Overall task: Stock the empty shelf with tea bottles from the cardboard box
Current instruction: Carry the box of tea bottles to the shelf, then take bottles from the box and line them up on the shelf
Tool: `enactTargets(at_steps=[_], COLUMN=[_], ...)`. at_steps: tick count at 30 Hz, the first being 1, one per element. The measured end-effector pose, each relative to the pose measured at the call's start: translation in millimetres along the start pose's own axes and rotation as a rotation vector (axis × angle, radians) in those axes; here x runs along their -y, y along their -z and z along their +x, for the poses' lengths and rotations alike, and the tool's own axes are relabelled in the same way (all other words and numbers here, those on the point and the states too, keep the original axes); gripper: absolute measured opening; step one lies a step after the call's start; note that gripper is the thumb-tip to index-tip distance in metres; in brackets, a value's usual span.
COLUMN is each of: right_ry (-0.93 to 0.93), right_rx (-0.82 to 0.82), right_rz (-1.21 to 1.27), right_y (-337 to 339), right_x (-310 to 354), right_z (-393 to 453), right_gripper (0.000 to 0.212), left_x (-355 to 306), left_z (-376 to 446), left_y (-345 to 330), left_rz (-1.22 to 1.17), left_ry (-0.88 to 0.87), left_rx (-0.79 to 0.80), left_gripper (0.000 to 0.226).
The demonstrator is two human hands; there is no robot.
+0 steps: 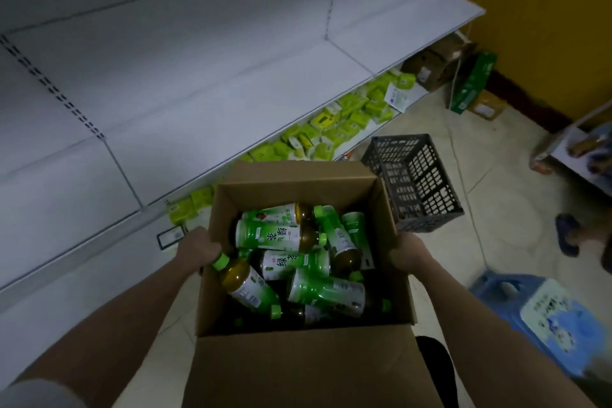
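- My left hand [198,250] and right hand [409,253] are each clamped on a side wall of the open cardboard box [298,371], beside the empty shelf [185,103].
- Green tea bottles [281,235] lie jumbled inside; full, I judge the load heavy and shifting.
- Bottles look smooth and slippery; I would grasp one around the label.

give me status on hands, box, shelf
Left hand and right hand grip box sides. Bottles all inside. Shelf bare, nothing blocking.
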State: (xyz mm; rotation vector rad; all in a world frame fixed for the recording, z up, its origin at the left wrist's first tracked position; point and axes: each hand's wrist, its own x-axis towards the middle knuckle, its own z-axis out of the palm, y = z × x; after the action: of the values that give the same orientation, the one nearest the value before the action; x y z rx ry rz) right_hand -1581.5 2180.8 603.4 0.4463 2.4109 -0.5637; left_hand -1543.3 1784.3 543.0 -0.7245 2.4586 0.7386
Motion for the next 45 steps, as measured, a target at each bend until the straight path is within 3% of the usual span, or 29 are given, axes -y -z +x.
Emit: enactTargets(at_steps=[9, 13, 18, 21, 25, 31, 34, 39, 45], right_ry=[0.171, 0.351, 0.445, 0.486, 0.553, 0.56, 0.519, 0.495, 0.461], right_rx=[0.181, 0.245, 0.273, 0.293, 0.331, 0.359, 0.356, 0.36, 0.303], right_rz=[-0.193, -0.317, -0.443, -0.455, -0.466, -0.496, -0.476, -0.474, -0.397], right_y=[19.0, -8.4, -76.9, -126.8, -197.0, -282.5, -317.2, -357.4, -403.5], right_x=[65.9, 83.8, 78.0, 72.2, 66.5, 53.9, 46.8, 57.8, 48.4], right_z=[112.7, 210.2, 325.6, 384.1, 457.6, 535.7, 568.0, 612.6, 655.2], right_gripper=[0.031, 0.008, 0.018, 0.012, 0.023, 0.014, 0.029, 0.033, 0.023], left_x=[5.2, 13.0, 32.5, 52.4, 88.9, 130.7, 146.0, 166.4, 193.9], left_z=[26.8, 62.6, 128.5, 175.9, 234.2, 299.0, 329.1, 373.8, 424.9], left_y=[-28.7, -94.2, -183.4, -225.2, -290.9, -365.4, -388.7, -415.5, -442.7], left_rz=[-0.158, -0.244, -0.257, -0.247, -0.323, -0.358, -0.353, -0.38, -0.317], left_ry=[0.325, 0.458, 0.594, 0.628, 0.684, 0.713, 0.711, 0.741, 0.707], left_rx=[-0.052, -0.117, -0.176, -0.181, -0.179, -0.125, -0.125, -0.129, -0.246], left_gripper=[0.02, 0.024, 0.015, 0.017, 0.016, 0.014, 0.015, 0.013, 0.025])
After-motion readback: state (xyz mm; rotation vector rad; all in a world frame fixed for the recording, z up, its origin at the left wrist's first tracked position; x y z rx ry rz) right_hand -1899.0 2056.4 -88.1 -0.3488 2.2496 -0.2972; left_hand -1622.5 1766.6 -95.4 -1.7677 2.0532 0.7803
